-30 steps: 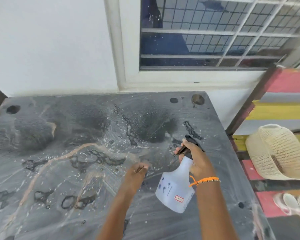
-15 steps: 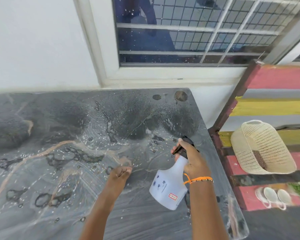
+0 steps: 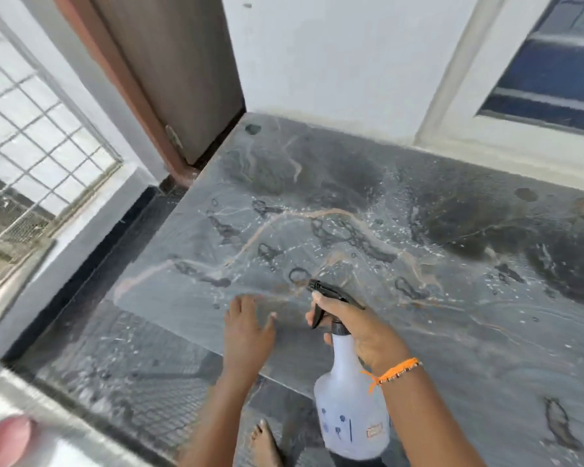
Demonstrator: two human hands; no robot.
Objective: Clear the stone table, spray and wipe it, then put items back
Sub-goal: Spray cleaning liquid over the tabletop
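The dark grey stone table [image 3: 402, 230] fills the middle and right of the view, bare and wet with droplets and puddle rings. My right hand [image 3: 361, 328] grips the neck of a white spray bottle [image 3: 351, 409] with a black trigger head [image 3: 331, 294], held over the table's near left part with the nozzle aimed left and away. My left hand [image 3: 248, 326] is flat, fingers spread, over the table's near left edge, holding nothing.
A brown door [image 3: 172, 69] stands beyond the table's far left corner. A white wall and a window [image 3: 553, 69] run behind the table. A grilled opening [image 3: 31, 156] is at left. Dark patterned floor [image 3: 115, 365] and a bare foot [image 3: 263, 446] lie below.
The view has swung left, from the table's right end to its left end. My right hand carried the bottle leftward. My left hand went from curled to flat with fingers spread.
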